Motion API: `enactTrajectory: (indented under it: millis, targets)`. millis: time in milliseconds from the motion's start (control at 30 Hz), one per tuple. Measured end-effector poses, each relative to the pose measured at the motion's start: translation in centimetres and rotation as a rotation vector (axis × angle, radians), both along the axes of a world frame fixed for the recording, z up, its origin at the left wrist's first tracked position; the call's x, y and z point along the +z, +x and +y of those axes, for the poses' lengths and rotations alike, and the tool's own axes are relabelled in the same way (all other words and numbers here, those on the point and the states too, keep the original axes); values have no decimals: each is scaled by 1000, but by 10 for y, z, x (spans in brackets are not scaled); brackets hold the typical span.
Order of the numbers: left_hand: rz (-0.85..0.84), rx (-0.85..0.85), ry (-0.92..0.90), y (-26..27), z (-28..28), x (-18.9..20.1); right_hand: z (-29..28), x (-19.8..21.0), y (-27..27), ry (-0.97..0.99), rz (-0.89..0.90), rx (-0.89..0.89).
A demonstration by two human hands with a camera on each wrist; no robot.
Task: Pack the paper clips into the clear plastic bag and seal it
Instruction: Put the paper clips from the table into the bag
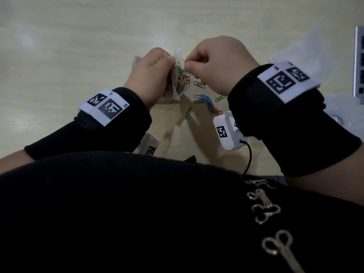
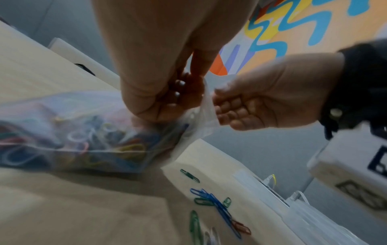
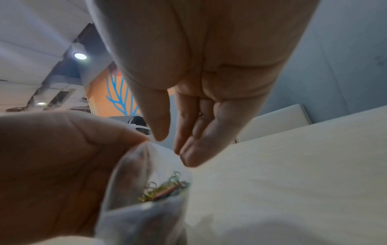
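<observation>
- Clips [image 1: 182,79] mostly sit in the bag [image 1: 177,89]; several [image 1: 203,100] lie on the bench [image 1: 78,46].
- Your left hand [image 1: 151,73] pinches the mouth; your right hand [image 1: 218,62], fingers curled, touches it, grip unclear.
- Bag unsealed.

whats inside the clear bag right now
Inside the clear plastic bag sits a tangle of coloured paper clips: green, yellow, blue, orange. The left hand covers part of it, so the count is hidden. Loose clips lie on the table.
</observation>
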State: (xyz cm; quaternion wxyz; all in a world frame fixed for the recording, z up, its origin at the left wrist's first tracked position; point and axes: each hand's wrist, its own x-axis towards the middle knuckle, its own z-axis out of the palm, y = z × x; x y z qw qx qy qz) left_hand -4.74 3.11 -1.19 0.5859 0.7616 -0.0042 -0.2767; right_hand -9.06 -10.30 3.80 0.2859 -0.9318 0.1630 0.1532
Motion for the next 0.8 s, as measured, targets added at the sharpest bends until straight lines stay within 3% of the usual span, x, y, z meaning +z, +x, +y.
enactTrajectory:
  millis: [67,133,267,400,533,633,800]
  targets:
    - [24,40,-50,1,3,-1,-8,-11,-4,100,-54,-139]
    - [39,67,-83,4,7,-2,-15,-30,-7,69,-21,-198]
    - [38,85,-97,7,9,-2,-10,-65,-21,-170,236,-6]
    - [56,104,-114,8,9,0,8,-76,-37,-225,164,280]
    - [63,104,-103,8,8,1,2,-80,-41,-260,71,421]
    - [41,88,-97,8,8,2,-11,-82,-41,-268,86,408]
    - [57,74,-79,6,4,3,-19,-74,-27,-218,116,227]
